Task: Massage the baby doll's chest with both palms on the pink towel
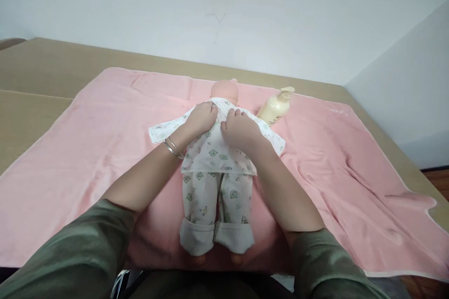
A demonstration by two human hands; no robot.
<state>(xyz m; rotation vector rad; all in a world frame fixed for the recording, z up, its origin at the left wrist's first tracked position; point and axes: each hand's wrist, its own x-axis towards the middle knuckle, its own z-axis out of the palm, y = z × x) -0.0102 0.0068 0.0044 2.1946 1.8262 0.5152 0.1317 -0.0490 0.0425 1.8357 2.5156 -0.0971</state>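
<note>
A baby doll [223, 90] lies stretched out with its head at the far end, dressed in a white printed shirt [219, 161] and matching trousers [199, 196] with rolled cuffs. My left hand [203, 117], with bracelets at the wrist, is closed on the shirt near the collar. On the other side of the shirt's front, my right hand [242, 131] has its fingers bent and gripping the cloth at the chest. What lies under my fingertips is partly hidden. Both sleeves spread outward, and the doll's feet show below the cuffs.
A pink blanket [115, 145] lies under the doll, wrinkled on the right. A cream pump bottle [274, 108] leans at a tilt beside the right sleeve. The wooden table [52, 63] meets a white wall [287, 23] behind.
</note>
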